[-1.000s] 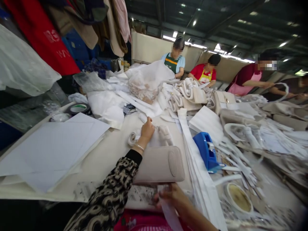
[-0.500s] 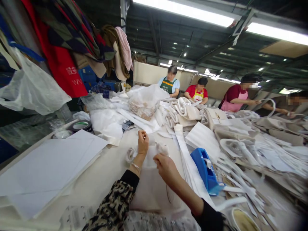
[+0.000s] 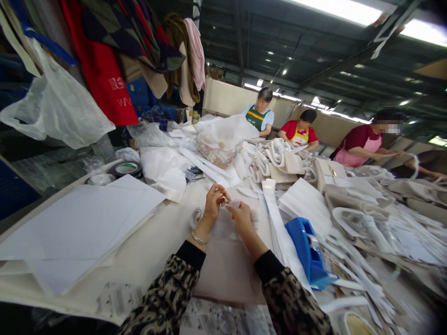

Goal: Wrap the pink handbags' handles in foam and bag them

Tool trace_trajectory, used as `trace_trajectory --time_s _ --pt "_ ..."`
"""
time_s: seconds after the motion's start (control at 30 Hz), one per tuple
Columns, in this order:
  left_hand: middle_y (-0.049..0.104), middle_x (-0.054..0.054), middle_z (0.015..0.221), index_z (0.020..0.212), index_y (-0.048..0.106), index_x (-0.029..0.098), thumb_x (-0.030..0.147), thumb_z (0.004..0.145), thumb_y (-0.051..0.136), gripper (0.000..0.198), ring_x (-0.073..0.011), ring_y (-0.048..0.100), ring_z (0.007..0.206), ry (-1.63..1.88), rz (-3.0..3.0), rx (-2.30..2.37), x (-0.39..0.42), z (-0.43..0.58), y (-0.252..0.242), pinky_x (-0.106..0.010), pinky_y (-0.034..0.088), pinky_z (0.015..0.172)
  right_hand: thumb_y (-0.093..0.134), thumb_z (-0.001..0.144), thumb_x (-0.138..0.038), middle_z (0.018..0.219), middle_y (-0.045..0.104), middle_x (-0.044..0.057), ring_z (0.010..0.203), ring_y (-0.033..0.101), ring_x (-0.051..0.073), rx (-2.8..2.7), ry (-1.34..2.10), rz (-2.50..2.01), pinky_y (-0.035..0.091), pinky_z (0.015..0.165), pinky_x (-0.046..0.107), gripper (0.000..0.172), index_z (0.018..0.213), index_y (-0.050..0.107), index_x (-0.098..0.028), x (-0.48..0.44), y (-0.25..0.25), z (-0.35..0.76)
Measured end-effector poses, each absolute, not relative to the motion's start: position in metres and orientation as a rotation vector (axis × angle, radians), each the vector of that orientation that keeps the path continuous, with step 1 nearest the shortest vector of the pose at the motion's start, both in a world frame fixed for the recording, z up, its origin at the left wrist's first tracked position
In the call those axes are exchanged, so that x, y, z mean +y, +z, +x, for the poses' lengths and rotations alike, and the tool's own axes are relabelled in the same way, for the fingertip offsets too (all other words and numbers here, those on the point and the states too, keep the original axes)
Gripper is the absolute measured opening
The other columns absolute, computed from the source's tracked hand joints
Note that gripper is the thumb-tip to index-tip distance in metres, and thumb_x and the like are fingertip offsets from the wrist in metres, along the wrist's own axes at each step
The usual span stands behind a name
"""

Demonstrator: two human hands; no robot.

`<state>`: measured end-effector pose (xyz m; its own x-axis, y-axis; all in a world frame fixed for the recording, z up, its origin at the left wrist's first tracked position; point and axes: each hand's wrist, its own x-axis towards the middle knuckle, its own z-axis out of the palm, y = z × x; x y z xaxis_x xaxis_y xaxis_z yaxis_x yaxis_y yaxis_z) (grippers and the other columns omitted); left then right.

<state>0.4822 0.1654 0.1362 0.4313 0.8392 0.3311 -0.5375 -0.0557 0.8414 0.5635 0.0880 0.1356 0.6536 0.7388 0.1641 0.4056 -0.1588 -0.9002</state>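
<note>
My left hand (image 3: pixel 213 201) and my right hand (image 3: pixel 240 215) meet over the table, both pinching a small white piece of tissue or wrapping (image 3: pixel 233 204) between their fingertips. Under my wrists lies a beige purse (image 3: pixel 228 270), partly covered by thin white wrapping. A blue tape dispenser (image 3: pixel 309 253) stands just right of my right forearm. A long white strip (image 3: pixel 275 218) runs between the purse and the dispenser.
White sheets (image 3: pixel 77 228) are stacked at the left. Tape rolls (image 3: pixel 126 168) sit behind them. Beige bags (image 3: pixel 282 158) and white paper pile up across the right and far side, where three people work. Clothes and a plastic bag (image 3: pixel 59 107) hang at the upper left.
My right hand rose from the near edge of the table to join the left at the white piece. The view tilted upward.
</note>
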Motion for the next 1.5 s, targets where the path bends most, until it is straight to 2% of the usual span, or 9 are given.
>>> trace_trajectory --time_s 0.27,0.53,0.73,0.9,1.03,1.17,1.3,1.4,1.5 --pt "0.054 0.003 0.063 0.077 0.05 0.019 0.015 0.071 0.043 0.011 -0.0107 0.052 0.057 1.015 1.38 0.466 0.169 0.494 0.122 -0.021 0.042 0.056 0.066 0.077 -0.023 0.086 0.066 0.004 0.091 0.049 0.023 -1.244 0.094 -1.689 0.04 0.085 0.037 0.006 0.077 0.072 -0.021 0.02 0.145 0.542" --pt "0.056 0.004 0.057 0.073 0.056 0.021 0.012 0.072 0.046 0.014 -0.0137 0.052 0.059 0.79 1.767 0.535 0.163 0.5 0.115 -0.026 0.043 0.067 0.046 0.096 -0.015 0.09 0.065 0.007 0.087 0.054 0.02 -1.818 -0.126 -1.626 0.046 0.075 0.032 0.024 0.091 0.07 -0.018 -0.048 0.125 0.521" --pt "0.057 0.003 0.062 0.07 0.059 0.021 0.009 0.07 0.05 0.015 -0.0148 0.05 0.063 0.791 1.914 0.554 0.157 0.501 0.12 -0.029 0.043 0.075 0.045 0.096 -0.013 0.101 0.065 0.01 0.103 0.056 0.023 -1.922 -0.309 -1.627 0.051 0.085 0.036 0.022 0.101 0.066 -0.015 -0.06 0.107 0.515" --pt "0.059 0.002 0.061 0.07 0.06 0.018 0.01 0.072 0.047 0.015 -0.0145 0.056 0.064 0.75 1.897 0.438 0.15 0.506 0.133 -0.029 0.049 0.073 0.045 0.089 -0.005 0.117 0.061 0.014 0.131 0.042 0.03 -1.979 -0.33 -1.669 0.045 0.106 0.048 0.037 0.122 0.059 -0.014 -0.083 0.094 0.503" --pt "0.07 -0.005 0.083 0.082 0.066 0.016 0.015 0.081 0.044 0.022 -0.0171 0.066 0.08 0.712 1.89 0.266 0.127 0.481 0.151 -0.031 0.054 0.079 0.05 0.086 -0.005 0.119 0.059 0.016 0.138 0.035 0.032 -2.02 -0.267 -1.756 0.041 0.11 0.052 0.045 0.129 0.054 -0.012 -0.095 0.09 0.496" --pt "0.074 -0.006 0.091 0.088 0.073 0.019 0.011 0.08 0.051 0.024 -0.0202 0.067 0.092 0.665 2.026 0.205 0.081 0.422 0.14 -0.037 0.052 0.092 0.057 0.087 -0.013 0.116 0.059 0.015 0.137 0.037 0.032 -2.001 -0.205 -1.745 0.039 0.111 0.052 0.041 0.128 0.054 -0.013 -0.093 0.096 0.493" --pt "0.064 -0.007 0.128 0.125 0.062 0.023 0.007 0.088 0.045 0.044 -0.0197 0.058 0.121 0.622 2.314 0.044 0.052 0.373 0.106 -0.043 0.042 0.109 0.062 0.085 -0.017 0.123 0.058 0.014 0.128 0.047 0.03 -1.974 -0.035 -1.648 0.04 0.11 0.049 0.029 0.113 0.064 -0.016 -0.097 0.109 0.505" --pt "0.058 -0.007 0.137 0.131 0.056 0.023 0.008 0.092 0.043 0.044 -0.0194 0.051 0.13 0.594 2.454 -0.083 0.05 0.363 0.093 -0.046 0.038 0.113 0.053 0.088 -0.013 0.108 0.066 0.01 0.107 0.06 0.021 -1.886 0.147 -1.582 0.05 0.095 0.038 0.02 0.099 0.07 -0.018 -0.124 0.115 0.524" --pt "0.061 -0.008 0.133 0.126 0.061 0.023 0.011 0.093 0.046 0.038 -0.0209 0.053 0.128 0.627 2.516 -0.113 0.05 0.363 0.098 -0.048 0.041 0.112 0.052 0.088 -0.015 0.099 0.067 0.009 0.095 0.062 0.02 -1.82 0.11 -1.692 0.054 0.082 0.036 0.025 0.107 0.068 -0.02 -0.173 0.118 0.529"
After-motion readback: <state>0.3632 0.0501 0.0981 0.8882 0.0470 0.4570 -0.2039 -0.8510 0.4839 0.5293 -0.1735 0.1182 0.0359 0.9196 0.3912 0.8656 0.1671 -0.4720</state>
